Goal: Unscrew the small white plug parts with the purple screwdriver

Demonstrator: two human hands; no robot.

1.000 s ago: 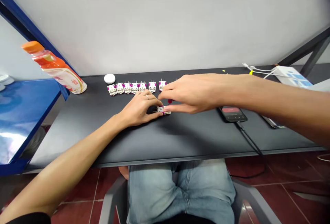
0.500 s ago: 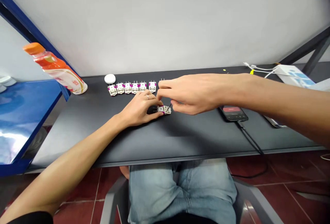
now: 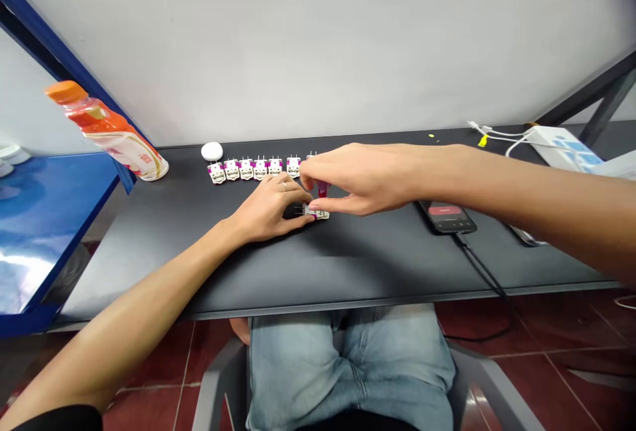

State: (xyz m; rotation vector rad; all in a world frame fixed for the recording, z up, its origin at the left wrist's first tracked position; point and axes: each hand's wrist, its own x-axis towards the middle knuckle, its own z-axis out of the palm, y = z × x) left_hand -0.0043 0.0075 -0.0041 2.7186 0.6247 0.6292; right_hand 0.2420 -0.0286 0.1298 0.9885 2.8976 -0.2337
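My left hand [image 3: 273,207], with a ring on one finger, pinches a small white-and-purple part with metal pins [image 3: 320,214] against the dark table. Its pins point left, under my fingers. Over this part my right hand [image 3: 358,179] grips a screwdriver [image 3: 322,189]; a bit of the reddish handle shows between thumb and fingers, and the tip is hidden. Behind my hands stand several similar white-and-purple parts [image 3: 246,169] in a row, pins upward. The rightmost of them is partly covered by my right hand.
A white round case [image 3: 212,151] lies by the row's left end. An orange-capped bottle [image 3: 109,130] stands at the far left. To the right are a phone [image 3: 450,217] on a black cable, a white power strip [image 3: 564,146] and white cables. The wall closes off the back.
My right hand has turned and shifted slightly left, so the screwdriver's reddish handle now shows where its dark shaft was visible. My left hand keeps its hold.
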